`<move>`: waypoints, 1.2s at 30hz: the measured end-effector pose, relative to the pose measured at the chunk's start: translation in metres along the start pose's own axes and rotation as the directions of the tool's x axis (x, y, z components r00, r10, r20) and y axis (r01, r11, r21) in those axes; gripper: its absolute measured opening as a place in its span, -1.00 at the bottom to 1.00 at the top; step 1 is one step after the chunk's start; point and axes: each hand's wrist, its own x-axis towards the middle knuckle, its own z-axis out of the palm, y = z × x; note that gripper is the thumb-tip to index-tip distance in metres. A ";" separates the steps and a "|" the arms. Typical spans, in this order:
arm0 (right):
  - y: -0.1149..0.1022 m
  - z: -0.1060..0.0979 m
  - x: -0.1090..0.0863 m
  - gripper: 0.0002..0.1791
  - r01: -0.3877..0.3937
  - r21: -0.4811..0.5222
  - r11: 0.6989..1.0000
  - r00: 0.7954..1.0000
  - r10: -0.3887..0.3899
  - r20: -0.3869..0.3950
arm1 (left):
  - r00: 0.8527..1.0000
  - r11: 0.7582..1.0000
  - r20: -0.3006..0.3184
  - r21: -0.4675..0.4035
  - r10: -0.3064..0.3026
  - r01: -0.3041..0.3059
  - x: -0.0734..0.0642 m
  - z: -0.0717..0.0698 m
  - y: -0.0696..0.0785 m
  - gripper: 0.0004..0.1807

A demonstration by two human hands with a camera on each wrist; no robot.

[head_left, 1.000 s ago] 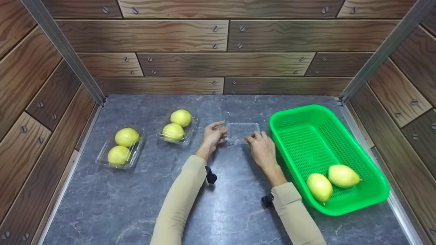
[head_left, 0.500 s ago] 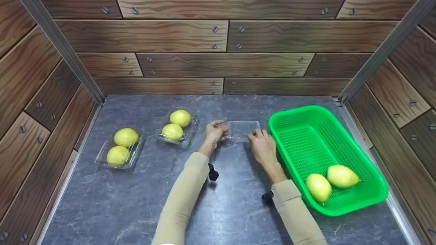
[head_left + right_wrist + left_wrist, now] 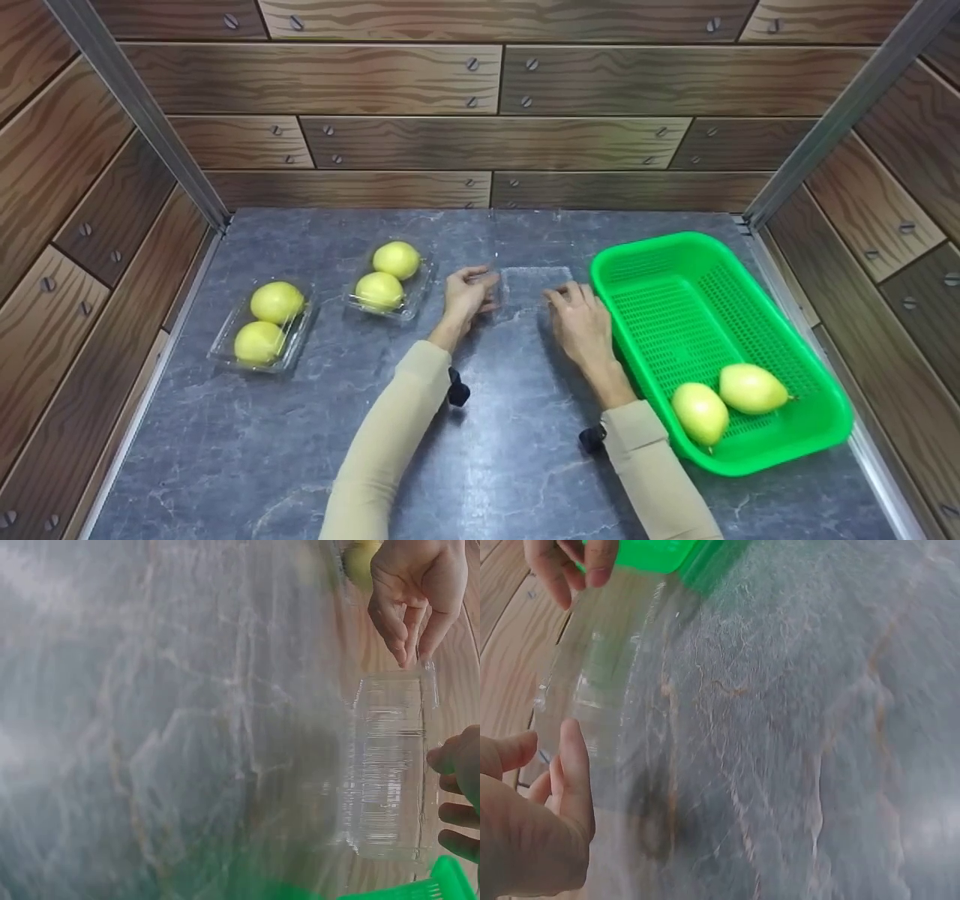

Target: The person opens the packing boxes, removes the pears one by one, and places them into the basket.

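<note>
A clear plastic clamshell box (image 3: 535,283) lies between my two hands near the middle of the table. Its see-through lid edges show only faintly behind it. My left hand (image 3: 466,296) pinches the box's left rim between thumb and fingertips, best shown in the right wrist view, where the left hand (image 3: 420,592) meets the box's corner. On the other side my right hand (image 3: 581,322) holds the front right edge with curled fingers. In the right wrist view, its thumb tip comes right to the rim of the box (image 3: 390,765).
Right of my right hand stands a green plastic basket (image 3: 615,322) with two yellow pears (image 3: 700,414) at its near end. To the left are two filled clear boxes (image 3: 300,341), each with two yellow fruits (image 3: 279,302). Wood-patterned walls (image 3: 390,79) enclose the table.
The clear box's lid has swung up and back, its faint edges now reaching toward the rear of the table. My left hand has shifted slightly left; the right hand has hardly moved.
</note>
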 end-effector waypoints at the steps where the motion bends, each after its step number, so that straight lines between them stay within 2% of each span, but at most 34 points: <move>1: 0.000 -0.002 0.000 -0.79 0.000 0.007 1.000 1.000 0.001 -0.011 | 1.000 1.000 -0.005 0.015 0.010 -0.010 -0.001 -0.001 0.001 -0.54; 7: -0.005 -0.019 -0.005 -0.80 -0.014 0.048 0.999 0.997 0.017 -0.076 | 0.996 0.993 -0.052 0.097 0.075 -0.070 -0.009 -0.010 0.010 -0.57; 11: -0.009 -0.036 -0.008 -0.78 -0.040 0.055 0.998 0.996 0.045 -0.083 | 0.983 0.968 -0.079 0.203 0.165 -0.147 -0.016 -0.022 0.016 -0.62; 14: -0.010 -0.050 -0.013 -0.74 -0.073 0.050 0.996 0.996 0.076 -0.053 | 0.957 0.903 -0.083 0.362 0.277 -0.230 -0.023 -0.034 0.020 -0.66; 18: -0.009 -0.066 -0.020 -0.71 -0.113 0.042 0.993 0.993 0.113 -0.013 | 0.917 0.786 -0.058 0.538 0.394 -0.304 -0.033 -0.051 0.022 -0.67; 21: -0.007 -0.077 -0.026 -0.68 -0.142 0.028 0.989 0.990 0.142 0.001 | 0.900 0.735 -0.030 0.590 0.435 -0.335 -0.044 -0.064 0.021 -0.64; 26: -0.001 -0.089 -0.036 -0.65 -0.155 -0.029 0.988 0.988 0.155 0.002 | 0.873 0.641 -0.016 0.685 0.487 -0.346 -0.057 -0.083 0.020 -0.62; 29: 0.005 -0.092 -0.043 -0.63 -0.135 -0.081 0.988 0.991 0.135 -0.008 | 0.841 0.577 0.003 0.726 0.541 -0.374 -0.061 -0.093 0.019 -0.61; 31: 0.010 -0.094 -0.047 -0.63 -0.123 -0.110 0.986 0.992 0.122 -0.013 | 0.808 0.526 0.024 0.748 0.588 -0.405 -0.063 -0.099 0.018 -0.60; 34: 0.016 -0.096 -0.053 -0.61 -0.116 -0.133 0.984 0.993 0.115 -0.014 | 0.739 0.423 0.071 0.781 0.670 -0.459 -0.065 -0.110 0.017 -0.61; 36: 0.019 -0.097 -0.058 -0.61 -0.115 -0.146 0.983 0.993 0.114 -0.010 | 0.687 0.341 0.108 0.807 0.718 -0.483 -0.065 -0.118 0.016 -0.61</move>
